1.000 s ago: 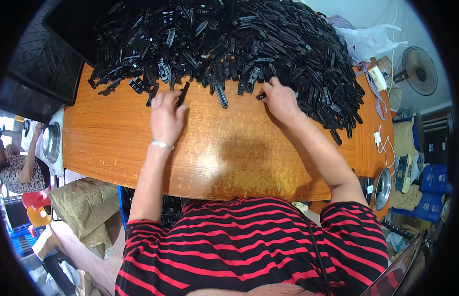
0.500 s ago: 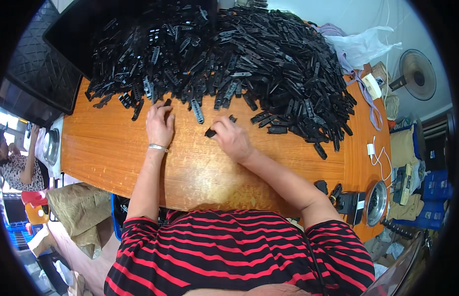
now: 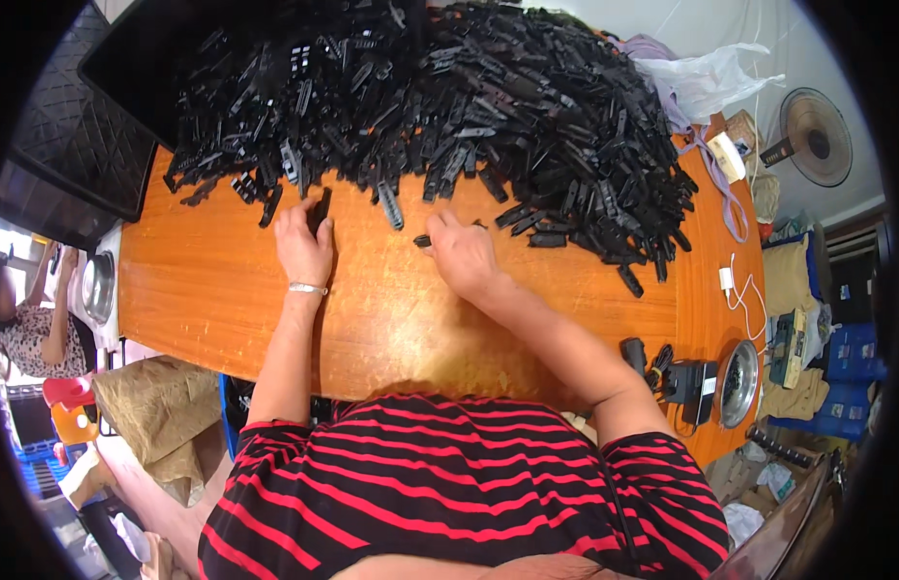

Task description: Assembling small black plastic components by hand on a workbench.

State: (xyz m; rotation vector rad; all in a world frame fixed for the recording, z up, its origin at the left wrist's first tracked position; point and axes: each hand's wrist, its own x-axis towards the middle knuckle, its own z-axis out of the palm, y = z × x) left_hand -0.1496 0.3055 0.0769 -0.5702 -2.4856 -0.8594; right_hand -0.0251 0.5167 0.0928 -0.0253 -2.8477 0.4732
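Observation:
A long, narrow black plastic piece [image 3: 323, 204] is pinched between the thumb and fingers of my left hand [image 3: 304, 244], its end pointing away from me. My right hand [image 3: 466, 255] is closed on another dark plastic piece [image 3: 423, 241]; one end sticks out past the thumb and a bit shows beyond the fingers, the rest is covered. Both hands are low over the wooden table, apart from each other. Just beyond them spreads a large heap of black plastic pieces [image 3: 556, 126]. A lighter grey ridged piece [image 3: 389, 206] lies at its near edge, between my hands.
The wooden table [image 3: 207, 290] has a metal bowl [image 3: 738, 384], a black box [image 3: 694, 391] and a white cable [image 3: 744, 300] at right. A plastic bag [image 3: 706, 87] and a fan [image 3: 815, 137] are far right. Another person [image 3: 43, 329] is at far left, beside black crates [image 3: 72, 145].
My left hand has turned slightly, and more of its black piece shows, pointing away from me. My right hand has shifted a little farther out and right, still gripping its piece.

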